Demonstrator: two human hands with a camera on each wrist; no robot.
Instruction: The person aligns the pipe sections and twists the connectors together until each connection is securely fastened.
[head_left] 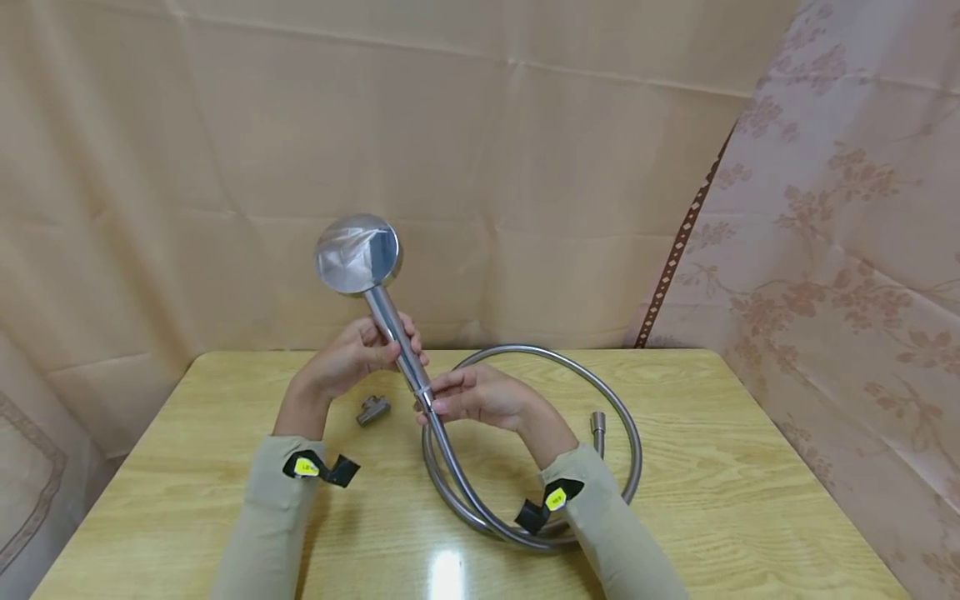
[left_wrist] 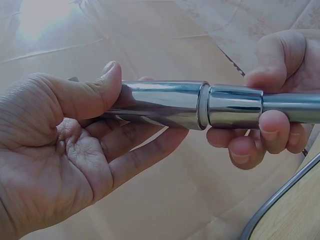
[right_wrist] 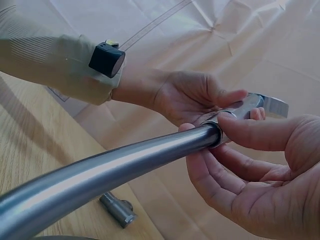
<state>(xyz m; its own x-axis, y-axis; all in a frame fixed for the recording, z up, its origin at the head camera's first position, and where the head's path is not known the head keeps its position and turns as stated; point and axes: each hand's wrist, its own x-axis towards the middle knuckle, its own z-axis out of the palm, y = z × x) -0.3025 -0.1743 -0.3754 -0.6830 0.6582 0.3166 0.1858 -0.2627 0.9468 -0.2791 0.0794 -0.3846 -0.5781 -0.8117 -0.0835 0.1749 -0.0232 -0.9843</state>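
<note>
Two hands on the joint: left hand (head_left: 347,360) grips the shower head (head_left: 358,254) handle, right hand (head_left: 480,395) pinches the hose nut (left_wrist: 235,106) against it. Nut looks seated, tightness unclear; hose (head_left: 525,433) far end lies loose beside the right wrist, small fitting (head_left: 372,409) unused below the left hand.

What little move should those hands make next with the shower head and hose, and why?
Probably another twist of the nut by the right hand, while the left hand steadies the shower handle. A thin seam shows between nut and handle, and the right fingertips pinch the nut.
</note>
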